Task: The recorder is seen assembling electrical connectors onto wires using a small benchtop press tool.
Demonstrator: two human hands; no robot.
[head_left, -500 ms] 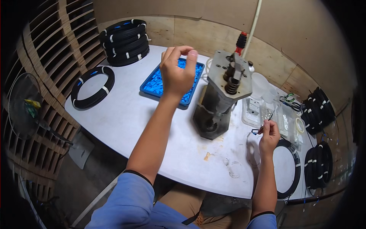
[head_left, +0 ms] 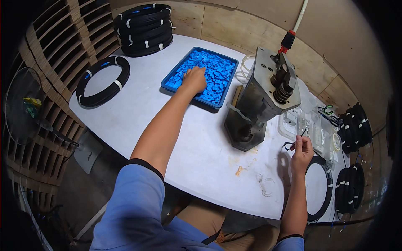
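My left hand (head_left: 195,80) reaches into a dark blue tray (head_left: 167,85) full of small bright blue plastic pieces (head_left: 217,71). Its fingers curl down among the pieces, and the tips are hidden, so what they grip cannot be seen. Above the right part of the table, my right hand (head_left: 302,152) pinches a thin black cable (head_left: 288,146) between thumb and fingers; a short end sticks up past the fingertips. Between my hands stands a grey metal bench press (head_left: 255,100) with a black-and-red fitting (head_left: 287,41) on top.
Black cable coils (head_left: 144,31) are stacked at the back left, with a single coil (head_left: 102,81) in front. More coils (head_left: 349,188) lie at the right edge. Clear plastic boxes (head_left: 289,125), a tape roll (head_left: 336,142) and scissors (head_left: 328,115) sit behind my right hand.
My left hand has come down from above the tray into the blue pieces. My right hand still holds the cable in nearly the same place. The view has shifted slightly.
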